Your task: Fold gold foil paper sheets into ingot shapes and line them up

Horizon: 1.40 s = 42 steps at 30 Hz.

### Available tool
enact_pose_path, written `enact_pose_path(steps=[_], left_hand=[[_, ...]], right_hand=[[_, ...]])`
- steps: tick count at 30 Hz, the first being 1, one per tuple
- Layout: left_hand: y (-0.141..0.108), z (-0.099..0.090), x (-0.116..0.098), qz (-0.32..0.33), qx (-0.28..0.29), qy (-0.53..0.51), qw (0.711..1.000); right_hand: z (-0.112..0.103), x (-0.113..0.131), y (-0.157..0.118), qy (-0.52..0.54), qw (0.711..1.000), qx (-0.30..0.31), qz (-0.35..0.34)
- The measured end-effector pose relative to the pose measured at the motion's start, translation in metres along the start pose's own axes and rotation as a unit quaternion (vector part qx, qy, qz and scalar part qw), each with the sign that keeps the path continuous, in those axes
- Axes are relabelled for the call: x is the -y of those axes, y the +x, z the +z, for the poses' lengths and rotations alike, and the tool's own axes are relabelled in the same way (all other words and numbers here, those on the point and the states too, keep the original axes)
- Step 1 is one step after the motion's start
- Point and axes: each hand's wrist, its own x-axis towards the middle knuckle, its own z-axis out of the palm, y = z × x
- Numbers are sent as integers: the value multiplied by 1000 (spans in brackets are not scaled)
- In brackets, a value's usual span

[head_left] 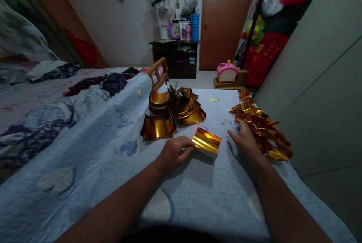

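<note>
My left hand (177, 153) pinches the left edge of a shiny gold foil paper sheet (207, 141), which curves over and shows a pale underside along its near edge. My right hand (245, 139) is apart from that sheet, thumb and fingers spread, with nothing in it. Close beyond it on the right lies a heap of folded gold foil pieces (258, 122). Past my left hand, a stack of curled gold foil sheets (160, 125) is fanned out on the bed. Whether my right fingertips touch the heap, I cannot tell.
A light blue bedspread (195, 201) covers the surface under my hands. Rumpled clothes (114, 83) lie at the left. A wooden rail (158, 73) stands behind the stack. Farther off are a dark cabinet (160, 56), a pink toy (227, 71) and a wooden door (223, 20).
</note>
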Motion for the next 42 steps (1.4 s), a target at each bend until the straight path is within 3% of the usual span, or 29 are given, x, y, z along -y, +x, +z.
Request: enact_pose_path(steps=[8, 13, 19, 24, 28, 33, 42], left_hand=[[1, 1, 0, -11, -10, -7, 1000], [0, 5, 4, -17, -51, 28, 998], [0, 9, 7, 32, -78, 101, 991], [1, 10, 5, 50, -84, 130, 987], [1, 7, 0, 21, -46, 69, 996], [4, 2, -7, -49, -6, -106, 993], [5, 3, -3, -180, 13, -252, 951]], right_hand=[[-6, 14, -3, 2, 999, 32, -1], [-10, 37, -10, 81, 994, 66, -22], [-19, 66, -24, 162, 944, 261, -117], [-12, 68, -29, 132, 921, 339, -139], [-9, 67, -30, 149, 907, 370, -135], [-12, 69, -33, 168, 889, 415, -93], [-7, 71, -35, 169, 908, 377, -71]])
